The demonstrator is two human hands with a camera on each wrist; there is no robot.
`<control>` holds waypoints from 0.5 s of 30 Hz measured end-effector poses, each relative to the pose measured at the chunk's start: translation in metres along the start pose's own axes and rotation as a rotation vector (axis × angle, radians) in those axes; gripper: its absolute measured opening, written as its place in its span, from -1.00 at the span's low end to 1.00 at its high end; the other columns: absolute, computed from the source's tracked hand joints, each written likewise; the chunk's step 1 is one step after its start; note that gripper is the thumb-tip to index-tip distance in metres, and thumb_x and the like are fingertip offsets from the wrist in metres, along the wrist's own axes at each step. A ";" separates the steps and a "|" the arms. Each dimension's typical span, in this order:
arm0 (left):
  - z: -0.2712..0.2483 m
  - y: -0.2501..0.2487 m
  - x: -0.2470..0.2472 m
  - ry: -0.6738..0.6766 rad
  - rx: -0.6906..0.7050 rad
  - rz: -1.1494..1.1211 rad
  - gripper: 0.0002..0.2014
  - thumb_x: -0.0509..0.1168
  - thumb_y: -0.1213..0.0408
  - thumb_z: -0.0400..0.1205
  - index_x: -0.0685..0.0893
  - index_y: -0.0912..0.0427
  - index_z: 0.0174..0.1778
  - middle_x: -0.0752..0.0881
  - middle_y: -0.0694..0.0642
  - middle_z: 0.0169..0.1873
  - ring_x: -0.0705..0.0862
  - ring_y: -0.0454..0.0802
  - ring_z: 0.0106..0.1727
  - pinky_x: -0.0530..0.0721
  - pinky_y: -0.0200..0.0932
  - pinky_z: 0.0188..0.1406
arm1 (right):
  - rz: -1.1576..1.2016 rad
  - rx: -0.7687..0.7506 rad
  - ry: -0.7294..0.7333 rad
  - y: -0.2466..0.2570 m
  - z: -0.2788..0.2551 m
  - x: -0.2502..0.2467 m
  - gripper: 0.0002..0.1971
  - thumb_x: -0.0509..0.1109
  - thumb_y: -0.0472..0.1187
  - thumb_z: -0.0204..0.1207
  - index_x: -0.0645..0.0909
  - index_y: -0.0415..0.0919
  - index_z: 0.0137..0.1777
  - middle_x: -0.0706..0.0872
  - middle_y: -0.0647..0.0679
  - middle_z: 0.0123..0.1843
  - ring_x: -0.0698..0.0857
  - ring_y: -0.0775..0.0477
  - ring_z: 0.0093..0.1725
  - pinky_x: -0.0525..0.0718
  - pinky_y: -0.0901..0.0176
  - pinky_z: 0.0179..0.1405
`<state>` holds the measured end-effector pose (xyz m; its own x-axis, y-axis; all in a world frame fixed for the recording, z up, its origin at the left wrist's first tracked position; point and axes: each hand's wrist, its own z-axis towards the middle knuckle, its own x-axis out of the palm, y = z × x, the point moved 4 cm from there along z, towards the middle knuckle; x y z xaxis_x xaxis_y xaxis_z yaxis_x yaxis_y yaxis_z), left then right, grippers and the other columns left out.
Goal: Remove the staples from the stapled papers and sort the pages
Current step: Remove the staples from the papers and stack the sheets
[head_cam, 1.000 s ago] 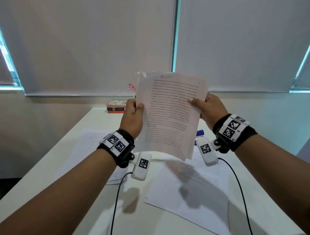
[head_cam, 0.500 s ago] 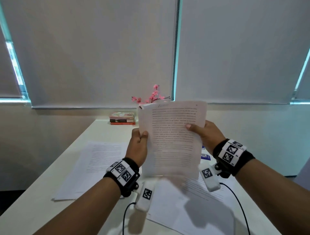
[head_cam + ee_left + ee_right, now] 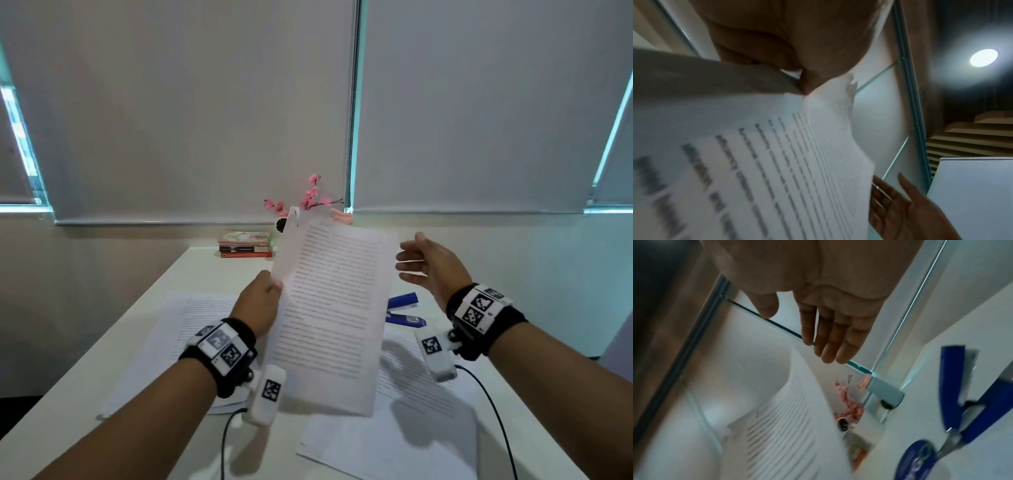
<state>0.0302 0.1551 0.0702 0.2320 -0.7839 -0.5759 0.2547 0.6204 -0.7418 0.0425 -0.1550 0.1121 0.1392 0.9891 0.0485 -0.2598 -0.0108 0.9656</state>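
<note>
My left hand point(image 3: 260, 301) pinches the left edge of a set of printed pages point(image 3: 332, 315) and holds it upright above the table; the left wrist view shows the thumb pressed on those pages point(image 3: 777, 162). My right hand point(image 3: 428, 263) hovers just right of the pages with straight fingers, touching nothing; its fingers point(image 3: 830, 337) spread above the curved pages point(image 3: 787, 426). The same right hand point(image 3: 906, 209) shows beside the sheet's edge. A blue staple remover point(image 3: 402, 308) lies open on the table behind the pages, also close by point(image 3: 953, 386).
Loose printed sheets lie on the white table point(image 3: 61, 421) at left point(image 3: 178, 335) and at right point(image 3: 411, 411). A stack of books point(image 3: 245, 244) and pink flowers point(image 3: 308, 197) stand at the far edge by the blinds. Wrist cables trail toward me.
My right hand let go of the pages' right edge and moved away to the right, fingers straightening. The pages now hang from my left hand alone, lower in view.
</note>
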 end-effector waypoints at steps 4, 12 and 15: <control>-0.003 0.020 0.001 0.203 -0.057 0.140 -0.75 0.06 0.21 0.77 0.36 0.11 -0.25 0.53 0.05 -0.27 0.52 0.02 -0.22 0.37 -0.14 -0.34 | -1.012 -0.200 0.025 -0.037 0.022 -0.016 -0.76 0.34 -0.17 0.62 0.68 -0.17 0.23 0.69 -0.12 0.21 0.66 -0.21 0.23 0.59 -0.02 0.25; -0.026 0.043 0.023 0.395 -0.142 0.133 -0.69 0.10 0.24 0.76 0.29 0.12 -0.33 0.45 0.02 -0.35 0.42 -0.06 -0.35 0.30 -0.18 -0.39 | -1.893 -0.151 0.427 -0.118 0.056 0.013 -0.58 0.26 0.02 0.60 0.45 -0.04 0.43 0.54 -0.10 0.35 0.51 -0.23 0.31 0.51 -0.10 0.24; -0.028 0.051 0.030 0.431 -0.168 0.121 -0.72 0.10 0.20 0.76 0.32 0.14 -0.29 0.48 0.04 -0.31 0.45 -0.05 -0.30 0.33 -0.18 -0.34 | -1.951 -0.129 0.395 -0.123 0.065 0.018 -0.66 0.27 0.04 0.57 0.52 -0.01 0.31 0.50 -0.10 0.28 0.47 -0.23 0.30 0.43 -0.12 0.20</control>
<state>0.0238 0.1630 0.0053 -0.1693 -0.6674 -0.7252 0.0862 0.7229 -0.6855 0.1394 -0.1454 0.0109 0.0930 -0.3775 -0.9213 -0.1036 0.9167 -0.3860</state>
